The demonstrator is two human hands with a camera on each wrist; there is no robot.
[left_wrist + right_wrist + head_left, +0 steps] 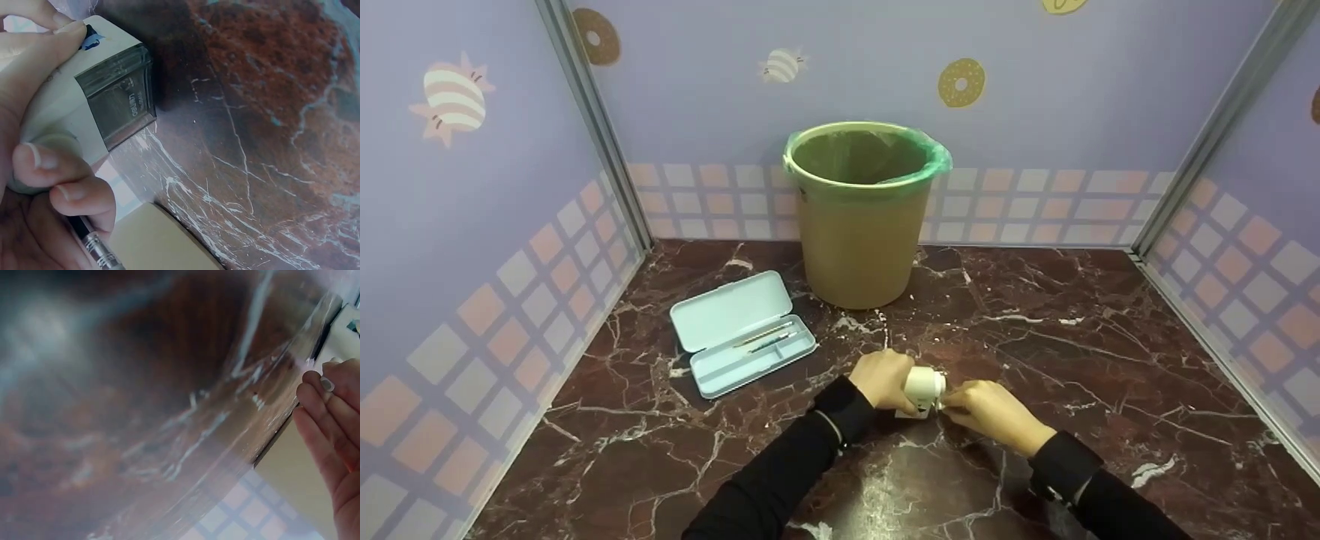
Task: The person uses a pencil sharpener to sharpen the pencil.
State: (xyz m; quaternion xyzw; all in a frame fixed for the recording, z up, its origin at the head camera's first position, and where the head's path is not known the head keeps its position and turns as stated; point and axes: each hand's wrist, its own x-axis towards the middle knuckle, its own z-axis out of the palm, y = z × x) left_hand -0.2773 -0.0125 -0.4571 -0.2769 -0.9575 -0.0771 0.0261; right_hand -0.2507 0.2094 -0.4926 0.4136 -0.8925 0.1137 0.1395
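A white pencil sharpener (921,386) lies on the marbled table, its smoky clear shavings drawer (121,95) showing in the left wrist view. My left hand (883,379) grips its body from the left. Below the curled fingers in that view, a dark pencil with silver bands (97,247) sticks out. On the sharpener's other side, my right hand (990,411) has its fingers bent and pinched together at the crank end. The crank itself is mostly hidden behind those fingers. At the right wrist view's edge, the right fingers (329,416) lie against the white sharpener body.
An open light-blue pencil case (754,364) with a few pencils (769,339) lies left of the hands. Behind stands a tall beige bin (864,240) lined with a green bag (934,154). Small pale crumbs are scattered before it. Lilac panels (877,45) enclose three sides.
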